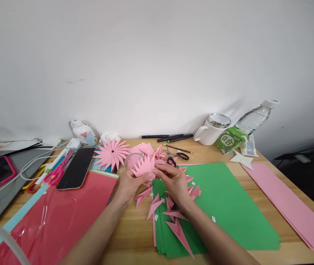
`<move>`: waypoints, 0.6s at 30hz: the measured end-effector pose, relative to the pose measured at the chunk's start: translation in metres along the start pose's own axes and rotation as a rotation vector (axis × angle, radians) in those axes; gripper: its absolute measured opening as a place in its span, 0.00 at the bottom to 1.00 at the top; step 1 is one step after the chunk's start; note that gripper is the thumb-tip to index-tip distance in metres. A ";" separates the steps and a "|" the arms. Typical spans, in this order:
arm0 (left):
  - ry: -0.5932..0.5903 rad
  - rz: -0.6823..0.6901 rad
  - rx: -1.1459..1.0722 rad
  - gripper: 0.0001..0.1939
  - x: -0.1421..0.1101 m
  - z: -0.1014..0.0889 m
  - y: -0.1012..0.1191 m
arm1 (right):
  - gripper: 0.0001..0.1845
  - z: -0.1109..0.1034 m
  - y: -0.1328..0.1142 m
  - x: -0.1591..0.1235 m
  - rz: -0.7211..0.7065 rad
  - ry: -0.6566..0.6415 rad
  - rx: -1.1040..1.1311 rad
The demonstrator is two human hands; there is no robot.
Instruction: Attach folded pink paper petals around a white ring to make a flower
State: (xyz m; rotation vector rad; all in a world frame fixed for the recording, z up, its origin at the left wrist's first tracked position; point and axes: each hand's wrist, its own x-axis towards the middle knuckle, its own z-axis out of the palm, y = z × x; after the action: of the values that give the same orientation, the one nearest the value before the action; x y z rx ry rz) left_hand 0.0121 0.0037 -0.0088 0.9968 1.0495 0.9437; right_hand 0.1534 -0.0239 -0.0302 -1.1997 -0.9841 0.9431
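Note:
Between both hands is a pink folded-paper fan [143, 167] with a row of sharp points along its top. My left hand [131, 186] grips its lower left side, thumb across the front. My right hand [173, 182] pinches at its right end, where the fingers partly hide the paper. A finished-looking pink paper pinwheel [112, 152] lies just beyond my left hand. Several loose pink folded pieces [177, 233] are scattered below and around my right hand, over the edge of the green paper stack [223, 206]. Behind the fan shows part of a clear tape roll [133, 156].
Black-handled scissors [181, 156], a pencil [179, 148] and several markers [175, 138] lie near the wall. A white mug [213, 129], green box [230, 140] and water bottle [255, 117] stand right. Pink strips [289, 206] lie right; a phone [76, 169] and pink scissors [59, 171] lie left.

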 end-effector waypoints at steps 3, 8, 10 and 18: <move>0.005 -0.026 -0.044 0.14 -0.002 0.002 0.002 | 0.09 0.000 0.001 -0.001 -0.009 0.015 -0.020; 0.013 -0.028 -0.086 0.15 -0.002 0.003 0.004 | 0.07 0.000 -0.003 -0.001 -0.079 0.009 -0.052; 0.004 -0.021 -0.082 0.15 -0.001 0.002 0.004 | 0.08 -0.001 -0.005 0.000 -0.099 -0.027 -0.046; -0.015 -0.040 -0.134 0.15 -0.002 0.004 0.002 | 0.11 -0.002 -0.001 0.000 0.012 -0.010 0.036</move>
State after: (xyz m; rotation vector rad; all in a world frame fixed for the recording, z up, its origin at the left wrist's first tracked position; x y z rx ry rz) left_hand 0.0149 0.0017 -0.0059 0.8677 0.9773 0.9596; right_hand 0.1551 -0.0241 -0.0289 -1.1727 -0.9651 0.9733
